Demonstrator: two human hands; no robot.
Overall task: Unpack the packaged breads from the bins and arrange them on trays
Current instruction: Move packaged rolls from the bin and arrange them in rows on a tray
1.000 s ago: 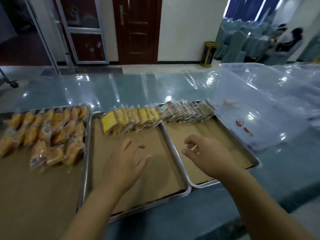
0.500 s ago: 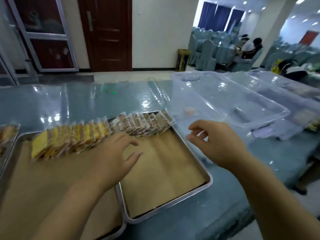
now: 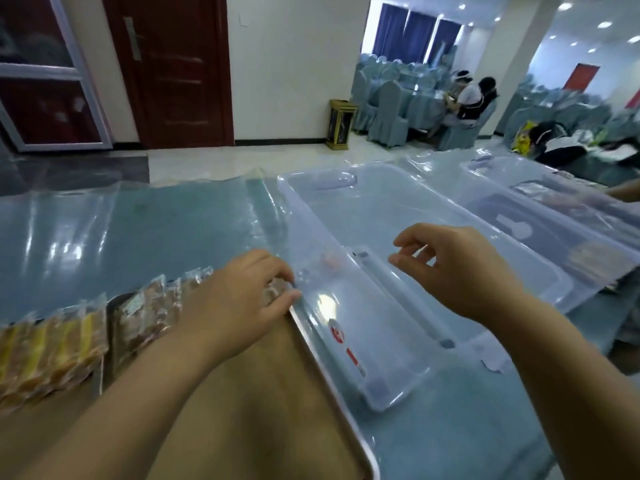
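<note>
Far left, yellow packaged breads (image 3: 45, 355) stand shingled in a row, each leaning on the next. Beside them, brown packaged breads (image 3: 149, 313) run along the far edge of the tray (image 3: 334, 389), and its paper liner (image 3: 263, 393) is bare toward me. The left hand (image 3: 235, 303) sits over the right end of the brown row, fingers curled down at the tray corner. I cannot tell whether it pinches the last packet or only touches it. The tray rim lies against the wall of the clear bin (image 3: 381, 209). I see only a red sticker (image 3: 337, 335) on that bin and no bread inside. The right hand (image 3: 460, 268) hovers over it, fingers loosely bent, thumb and forefinger apart, holding nothing. Further right is a second bin (image 3: 540, 216) holding blurred brownish shapes (image 3: 595, 263), and another person's hand (image 3: 623, 194) reaches in there. Risks as I judge them:
- A drag of the left hand could topple the leaning row like dominoes.
- A reach into the near bin looks wasted.
- A stretch to the second bin could shove the near bin against the tray, sliding it on the glossy table (image 3: 138, 230) cover.
- The two hands could meet in the second bin.
</note>
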